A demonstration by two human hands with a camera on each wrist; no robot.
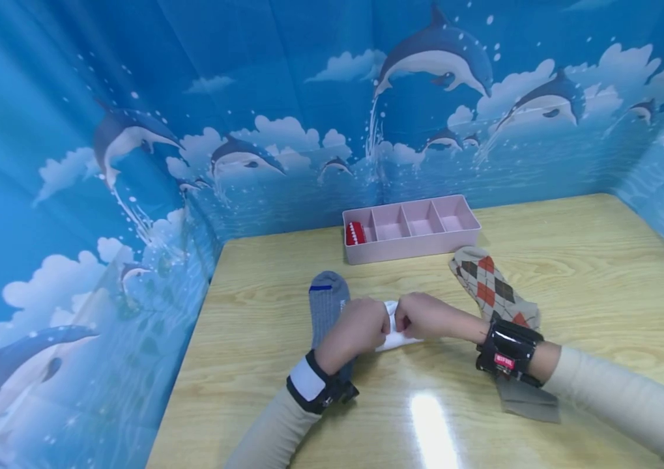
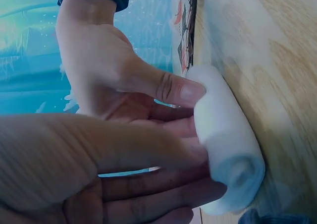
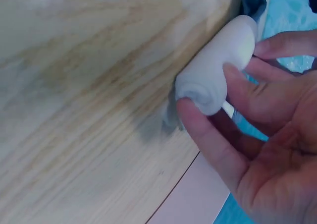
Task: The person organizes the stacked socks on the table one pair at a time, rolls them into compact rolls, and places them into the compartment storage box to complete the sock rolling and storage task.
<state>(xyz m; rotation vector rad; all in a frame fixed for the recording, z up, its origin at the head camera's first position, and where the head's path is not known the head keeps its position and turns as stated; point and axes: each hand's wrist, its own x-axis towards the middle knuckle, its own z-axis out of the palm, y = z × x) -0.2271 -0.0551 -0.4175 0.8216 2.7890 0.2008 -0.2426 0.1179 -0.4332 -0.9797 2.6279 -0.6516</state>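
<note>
Between my two hands is a rolled-up white sock [image 1: 395,339], lying on the table as a short, thick roll with its coiled end showing in both wrist views. My left hand [image 1: 358,327] pinches one end of the roll [image 2: 229,130] between thumb and fingers. At the other end, my right hand [image 1: 430,316] grips it the same way, one finger set against the coiled end in the right wrist view. A grey sock [image 1: 326,306] with a blue stripe lies flat, partly under my left hand and wrist. Beneath my right wrist, an argyle sock [image 1: 492,286] stretches out.
A pink box [image 1: 414,250] with several compartments stands at the back of the wooden table [image 1: 267,286]. Its leftmost compartment holds a red item with white marks [image 1: 355,233]. Blue dolphin-print curtains [image 1: 308,176] enclose the table's back and sides.
</note>
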